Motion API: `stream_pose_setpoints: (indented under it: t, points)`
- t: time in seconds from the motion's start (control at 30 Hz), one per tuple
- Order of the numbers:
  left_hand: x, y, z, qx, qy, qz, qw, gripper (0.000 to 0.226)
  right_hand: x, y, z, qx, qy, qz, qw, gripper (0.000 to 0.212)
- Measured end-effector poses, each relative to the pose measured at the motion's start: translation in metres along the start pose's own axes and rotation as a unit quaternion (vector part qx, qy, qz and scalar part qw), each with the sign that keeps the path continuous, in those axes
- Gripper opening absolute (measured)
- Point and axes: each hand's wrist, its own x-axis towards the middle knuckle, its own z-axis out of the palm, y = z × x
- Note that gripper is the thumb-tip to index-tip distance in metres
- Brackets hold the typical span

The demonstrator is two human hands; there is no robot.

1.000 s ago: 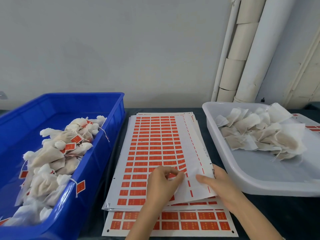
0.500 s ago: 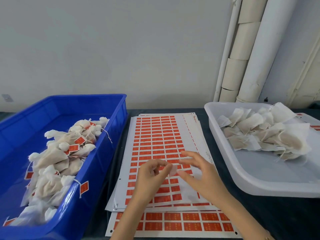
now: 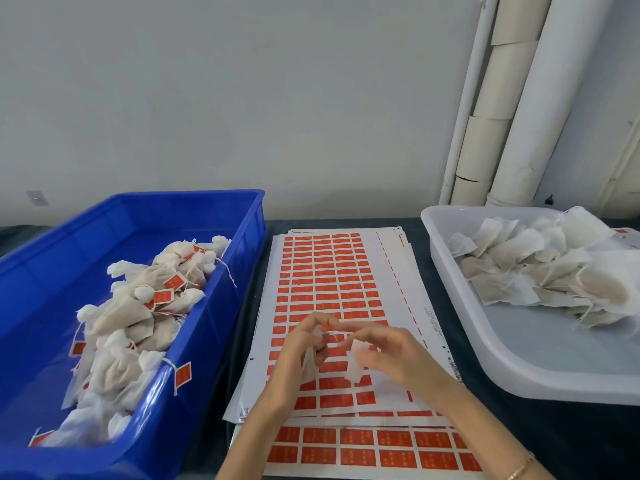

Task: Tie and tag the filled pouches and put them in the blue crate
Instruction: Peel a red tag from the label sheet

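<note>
Leftward, tagged pouches (image 3: 131, 320) in blue crate (image 3: 52, 289)

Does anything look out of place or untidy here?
One red tag hangs outside the crate, over its right rim. A string also trails over that rim farther back. The sheets are stacked slightly askew.

A single head-worn camera looks forward and down, close over the table (image 3: 519, 427), facing the wall (image 3: 242, 98).
</note>
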Motion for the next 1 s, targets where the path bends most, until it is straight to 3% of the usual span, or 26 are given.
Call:
stream_pose_setpoints:
  t: [0.1, 0.23, 0.4, 0.5, 0.6, 0.73, 1.0]
  points:
    - [-0.004, -0.003, 0.0, 0.012, 0.008, 0.004, 1.0, 0.029, 0.0, -0.004, 0.008, 0.006, -0.018, 0.013, 1.0, 0.015]
    - [-0.007, -0.015, -0.009, 0.148, 0.048, 0.02, 0.988, 0.007, -0.004, -0.006, -0.003, 0.03, -0.018, 0.049, 0.998, 0.029]
    - [-0.011, -0.019, -0.011, 0.248, 0.088, 0.019, 0.965, 0.008, -0.009, -0.004, -0.012, 0.058, -0.029, 0.072, 0.995, 0.032]
    - [-0.015, -0.015, -0.012, 0.255, 0.081, 0.012, 0.963, 0.004, -0.007, -0.004, -0.017, 0.112, 0.044, 0.092, 0.988, 0.021]
    - [-0.021, -0.006, -0.008, 0.247, 0.037, 0.013, 0.968, 0.008, -0.003, 0.002, -0.019, 0.079, 0.147, 0.099, 0.981, 0.014]
    - [-0.026, 0.003, 0.006, 0.233, -0.014, 0.02, 0.972, 0.012, -0.007, 0.006, -0.007, 0.049, 0.144, 0.057, 0.987, 0.012]
    - [-0.017, 0.001, 0.016, 0.249, 0.075, 0.043, 0.965, 0.006, -0.01, 0.003, 0.007, 0.058, 0.13, 0.039, 0.989, 0.018]
